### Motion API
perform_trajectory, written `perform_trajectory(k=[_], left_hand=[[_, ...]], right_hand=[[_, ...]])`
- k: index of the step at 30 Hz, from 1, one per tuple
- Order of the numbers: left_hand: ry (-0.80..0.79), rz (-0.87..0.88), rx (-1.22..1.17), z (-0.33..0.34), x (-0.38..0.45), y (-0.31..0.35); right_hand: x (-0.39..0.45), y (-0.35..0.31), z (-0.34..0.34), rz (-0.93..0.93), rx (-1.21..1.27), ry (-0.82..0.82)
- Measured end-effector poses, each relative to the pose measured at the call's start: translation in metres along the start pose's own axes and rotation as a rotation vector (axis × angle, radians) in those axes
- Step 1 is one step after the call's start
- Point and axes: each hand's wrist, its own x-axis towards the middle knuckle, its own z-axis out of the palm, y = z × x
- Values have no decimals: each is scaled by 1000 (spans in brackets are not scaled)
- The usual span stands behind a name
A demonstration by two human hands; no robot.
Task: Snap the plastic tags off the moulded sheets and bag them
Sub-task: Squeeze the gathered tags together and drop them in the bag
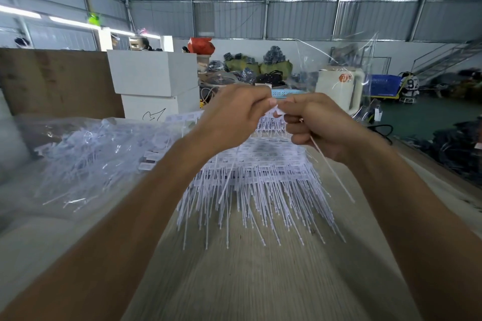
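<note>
A thick stack of white moulded tag sheets (260, 172) lies on the wooden table (247, 281), its thin tails fanned toward me. My left hand (232, 117) and my right hand (318, 125) are raised together above the far end of the stack. Each pinches a small white tag head (276, 111) between thumb and fingers where the two hands meet. From my right hand a long thin tag tail (331, 167) hangs down. A clear plastic bag (91, 148) holding several loose tags lies to the left of the stack.
White boxes (154, 78) and a brown board (57, 81) stand behind the bag. A cream kettle (339, 88) under a clear plastic sheet sits at the far right of the table. Bundles, bags and a blue basket (386, 85) fill the floor beyond.
</note>
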Motion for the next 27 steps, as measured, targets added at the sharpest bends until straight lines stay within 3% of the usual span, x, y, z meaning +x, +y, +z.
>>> perform_trajectory(k=[3, 9, 13, 19, 21, 23, 25, 27], left_hand=[[-16, 32, -25, 3, -1, 3], [15, 13, -131, 2, -1, 6], [48, -18, -149, -2, -2, 3], [28, -31, -169, -5, -2, 4], [2, -10, -244, -8, -2, 10], [13, 27, -339, -12, -1, 17], [36, 37, -361, -15, 2, 22], [3, 16, -329, -15, 2, 24]], right_hand=[[-1, -4, -9, -49, -166, 65], [1, -10, -4, -403, -610, 292], [4, -2, 9, -520, -798, 456], [6, 8, 23, -649, -786, 601], [10, 15, 15, -558, -867, 698], [12, 19, -8, -349, -790, 767], [9, 22, -27, -269, -614, 710], [6, 17, -31, -314, -439, 585]])
